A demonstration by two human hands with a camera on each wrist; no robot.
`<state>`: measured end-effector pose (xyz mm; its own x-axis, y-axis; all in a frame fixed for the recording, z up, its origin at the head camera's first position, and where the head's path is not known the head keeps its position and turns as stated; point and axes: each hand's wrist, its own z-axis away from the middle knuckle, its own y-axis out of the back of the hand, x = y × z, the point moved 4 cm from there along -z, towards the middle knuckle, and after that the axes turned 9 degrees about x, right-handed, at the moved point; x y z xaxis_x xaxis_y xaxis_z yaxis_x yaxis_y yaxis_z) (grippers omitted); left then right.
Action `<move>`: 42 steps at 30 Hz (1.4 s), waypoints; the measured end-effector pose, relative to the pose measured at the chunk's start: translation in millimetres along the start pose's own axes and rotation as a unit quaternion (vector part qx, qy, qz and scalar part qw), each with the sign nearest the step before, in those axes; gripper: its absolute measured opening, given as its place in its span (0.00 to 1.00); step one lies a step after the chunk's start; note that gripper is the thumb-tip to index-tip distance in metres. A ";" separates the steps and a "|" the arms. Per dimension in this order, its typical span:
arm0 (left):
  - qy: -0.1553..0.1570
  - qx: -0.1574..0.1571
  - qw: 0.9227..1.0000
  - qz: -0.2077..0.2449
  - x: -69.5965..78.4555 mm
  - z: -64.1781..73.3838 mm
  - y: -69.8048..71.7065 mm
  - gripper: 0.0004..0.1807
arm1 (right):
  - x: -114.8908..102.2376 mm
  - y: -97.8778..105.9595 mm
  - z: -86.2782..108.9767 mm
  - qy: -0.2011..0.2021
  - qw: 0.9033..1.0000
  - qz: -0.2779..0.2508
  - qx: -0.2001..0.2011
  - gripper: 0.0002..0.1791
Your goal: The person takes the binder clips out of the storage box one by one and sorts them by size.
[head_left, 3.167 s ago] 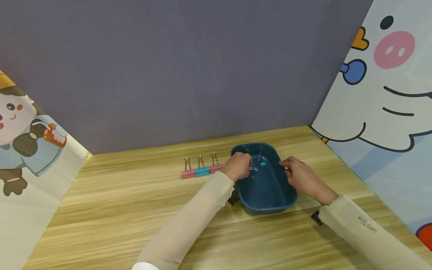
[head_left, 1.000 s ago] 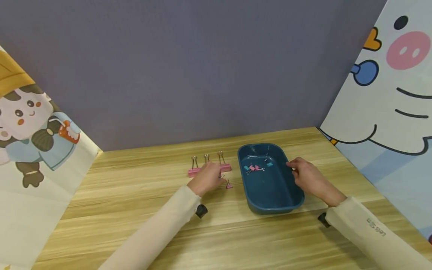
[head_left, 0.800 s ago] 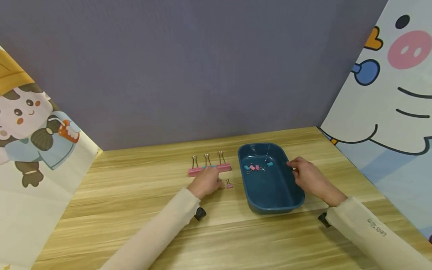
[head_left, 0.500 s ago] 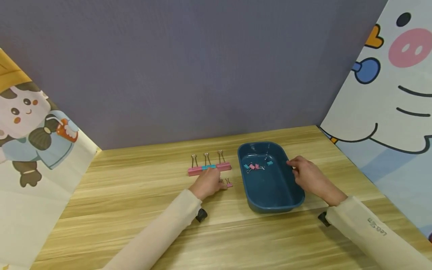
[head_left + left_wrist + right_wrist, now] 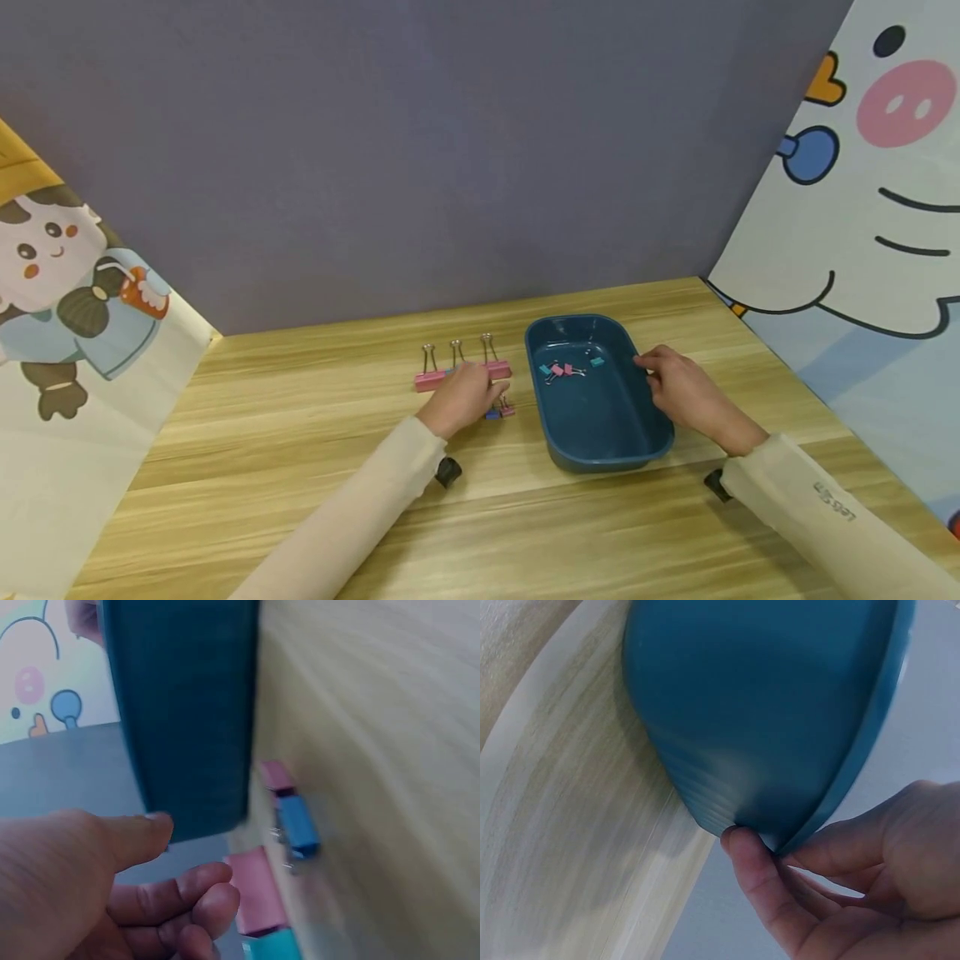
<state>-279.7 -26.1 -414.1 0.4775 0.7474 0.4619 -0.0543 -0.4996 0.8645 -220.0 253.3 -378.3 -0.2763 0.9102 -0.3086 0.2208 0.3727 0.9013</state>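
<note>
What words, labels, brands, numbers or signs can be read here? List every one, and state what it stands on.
"Lets S...": dark lettering on the right sleeve, seen in the head view; the rest of the second word is too small and blurred to read surely.
No other text: none can be made out on the dark blue tray, the binder clips or the wall drawings.

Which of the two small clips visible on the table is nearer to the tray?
The small pink clip, on the side towards the tray; the other, the small blue clip, lies nearer to the left hand.
</note>
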 end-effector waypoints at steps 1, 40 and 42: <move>-0.009 0.010 1.000 0.005 2.8 -1.2 2.2 0.29 | 0.0 0.4 0.0 0.000 1.000 0.001 0.001 0.18; -0.109 0.106 0.984 0.098 108.8 -73.9 -4.3 0.04 | 3.5 -1.4 0.4 -0.007 1.000 -0.008 -0.009 0.17; -0.111 0.112 0.983 0.094 110.0 -75.4 -7.3 0.04 | 2.9 -0.8 0.3 -0.002 1.000 -0.005 -0.006 0.17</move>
<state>-292.8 92.7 -354.6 0.6582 0.5316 0.5331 0.0222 -0.7215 0.6920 -220.7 255.7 -380.1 -0.2754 0.9068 -0.3193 0.2070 0.3803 0.9014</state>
